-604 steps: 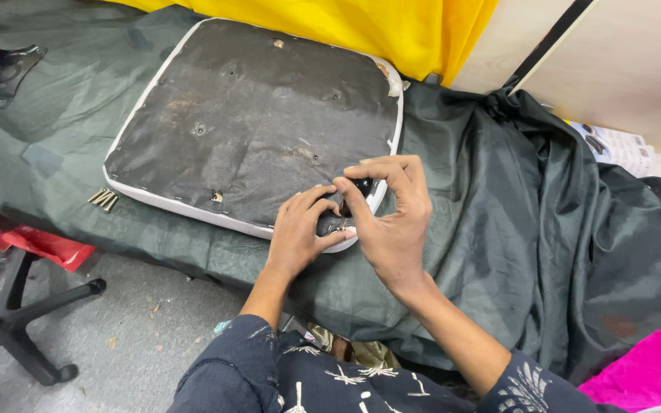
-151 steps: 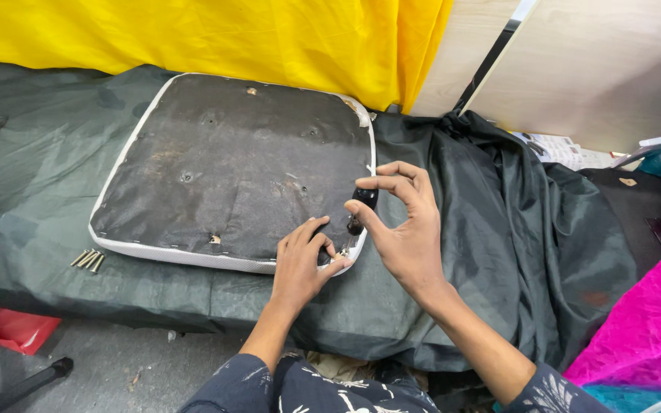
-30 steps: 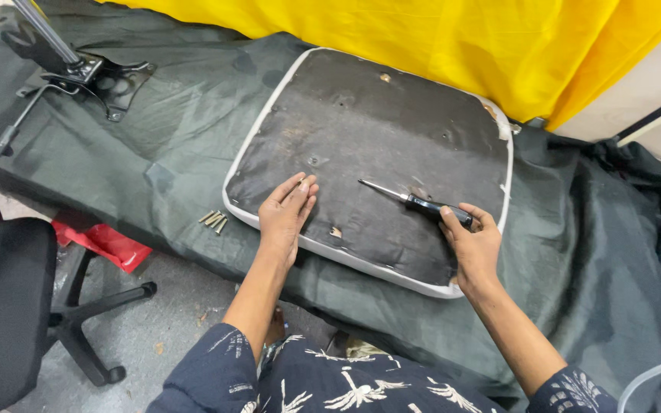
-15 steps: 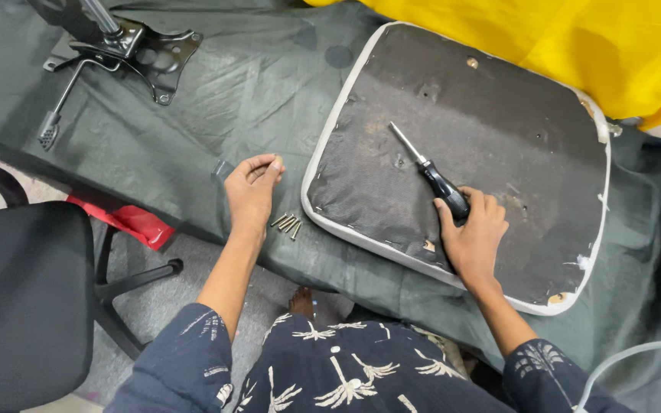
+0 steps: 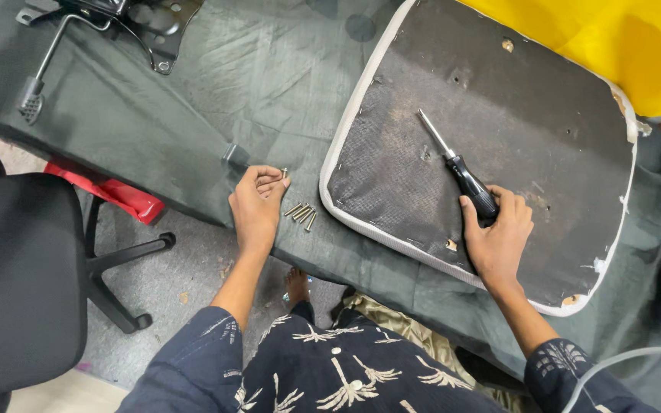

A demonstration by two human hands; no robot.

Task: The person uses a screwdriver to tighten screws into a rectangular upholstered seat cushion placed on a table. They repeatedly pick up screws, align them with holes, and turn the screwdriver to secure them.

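An upturned chair seat (image 5: 499, 115) with a black underside and white edging lies on a dark green cloth (image 5: 269, 84). My right hand (image 5: 500, 235) rests on the seat, gripping the black handle of a screwdriver (image 5: 459, 168) whose shaft points up and left. My left hand (image 5: 257, 203) is at the cloth's front edge, pinching a small screw (image 5: 284, 173) between its fingertips. A little pile of screws (image 5: 302, 213) lies just right of that hand, beside the seat's left edge.
A black metal chair mechanism with a lever (image 5: 109, 30) lies at the top left of the cloth. A black office chair (image 5: 17, 275) stands on the floor at the left, with a red object (image 5: 112, 196) under the table edge. Yellow fabric (image 5: 613, 38) hangs behind.
My left hand has left the seat and gone to the screw pile at the left, holding a screw. The right hand keeps the screwdriver on the seat. The view shifted left.
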